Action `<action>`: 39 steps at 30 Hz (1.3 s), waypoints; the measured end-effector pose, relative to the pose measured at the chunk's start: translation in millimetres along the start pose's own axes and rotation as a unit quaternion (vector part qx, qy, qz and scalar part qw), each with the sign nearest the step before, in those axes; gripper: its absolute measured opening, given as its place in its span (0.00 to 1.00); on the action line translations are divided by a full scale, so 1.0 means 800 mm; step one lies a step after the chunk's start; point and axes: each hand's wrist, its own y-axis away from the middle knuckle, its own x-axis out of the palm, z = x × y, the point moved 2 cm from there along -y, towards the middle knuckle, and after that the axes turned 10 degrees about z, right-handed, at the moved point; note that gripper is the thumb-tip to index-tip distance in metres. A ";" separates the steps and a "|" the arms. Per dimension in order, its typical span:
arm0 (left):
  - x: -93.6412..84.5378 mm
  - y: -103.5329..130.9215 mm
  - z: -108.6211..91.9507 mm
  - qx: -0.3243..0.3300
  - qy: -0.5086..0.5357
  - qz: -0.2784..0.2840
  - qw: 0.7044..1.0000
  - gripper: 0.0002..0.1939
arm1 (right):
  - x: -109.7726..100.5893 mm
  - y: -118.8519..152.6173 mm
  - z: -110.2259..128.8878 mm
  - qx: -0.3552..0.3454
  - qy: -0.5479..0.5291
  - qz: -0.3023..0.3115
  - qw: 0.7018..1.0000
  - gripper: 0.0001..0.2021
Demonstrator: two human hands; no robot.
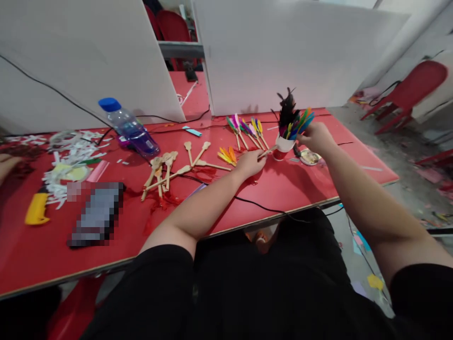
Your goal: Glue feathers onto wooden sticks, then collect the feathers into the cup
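Observation:
My left hand is closed around a thin wooden stick, whose free end points towards a white and red cup. Out of the cup rise black feathers and a bunch of coloured feathers. At the cup's right side, the fingers of my right hand pinch at the coloured feathers; their tips are partly hidden. Behind my left hand lie several sticks with coloured feathers attached, and some yellow-orange feathers. A small round dish sits below my right hand.
Wooden sticks with shaped ends lie left of my left arm. Further left are a bottle of purple liquid, a phone, a yellow-handled tool and white paper strips. Another person's hand shows at the left edge.

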 end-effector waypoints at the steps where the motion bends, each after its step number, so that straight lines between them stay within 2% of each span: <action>1: 0.000 0.000 0.001 -0.002 -0.001 0.003 1.000 0.11 | 0.000 0.002 -0.001 -0.001 0.009 0.017 1.000 0.05; 8: 0.000 -0.004 0.006 -0.014 0.003 0.014 1.000 0.11 | -0.024 -0.005 -0.017 -0.043 0.075 0.145 0.986 0.12; 13: 0.006 -0.011 0.015 -0.002 0.013 0.014 1.000 0.10 | -0.023 -0.011 -0.022 -0.095 0.129 0.145 0.976 0.18; 16: 0.006 -0.011 0.015 0.002 0.008 0.011 1.000 0.10 | -0.013 -0.007 -0.013 -0.070 0.215 0.153 0.962 0.19; 19: 0.004 -0.009 0.013 0.000 0.009 0.011 1.000 0.10 | -0.016 -0.002 -0.004 -0.039 0.267 0.153 0.951 0.19; 21: 0.004 -0.009 0.012 -0.001 0.009 0.010 1.000 0.10 | -0.025 0.000 0.000 -0.045 0.239 0.140 0.960 0.19; 26: 0.007 -0.010 0.014 0.012 0.018 0.005 1.000 0.09 | -0.041 0.001 0.000 -0.088 0.040 0.073 0.993 0.19; 31: 0.007 -0.011 0.017 0.001 0.028 0.005 1.000 0.09 | -0.017 -0.009 -0.007 -0.081 -0.021 0.001 0.996 0.11; 34: 0.004 -0.012 0.018 -0.016 0.039 -0.003 0.999 0.10 | 0.005 -0.015 -0.018 -0.027 -0.037 -0.021 0.999 0.08; 39: 0.002 -0.016 0.021 -0.029 0.042 -0.011 0.999 0.10 | 0.047 -0.034 -0.038 0.072 -0.061 -0.034 0.995 0.12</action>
